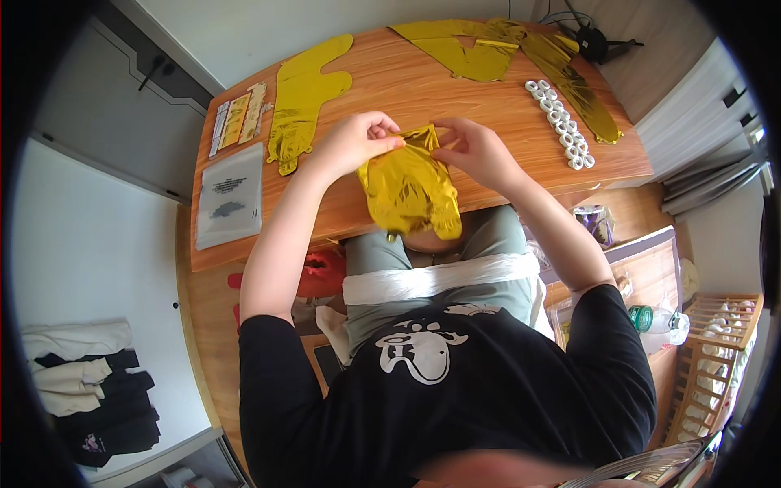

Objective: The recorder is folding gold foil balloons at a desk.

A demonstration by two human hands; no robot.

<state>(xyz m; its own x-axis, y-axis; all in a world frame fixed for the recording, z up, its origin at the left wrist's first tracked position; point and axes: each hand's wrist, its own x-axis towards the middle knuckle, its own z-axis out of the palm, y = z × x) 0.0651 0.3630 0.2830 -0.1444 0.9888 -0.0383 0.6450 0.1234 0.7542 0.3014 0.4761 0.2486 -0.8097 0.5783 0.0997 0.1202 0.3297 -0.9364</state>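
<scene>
A crinkled gold foil balloon (409,191) hangs flat and uninflated over the table's near edge, its upper rim pinched between both hands. My left hand (355,145) grips its top left corner with thumb and fingers. On the other side, my right hand (476,153) pinches the top right corner. Another flat gold foil balloon (303,91) lies on the table beyond my left hand. More gold foil pieces (468,55) are spread along the far edge, and a long gold strip (573,85) reaches down the right side.
White ring-shaped rolls (563,126) stand in rows on the wooden table (390,89), right side. At left lie a clear plastic bag (230,198) and printed cards (237,119). A black device with cables (592,42) sits at the far right corner. White cloth (439,278) crosses my lap.
</scene>
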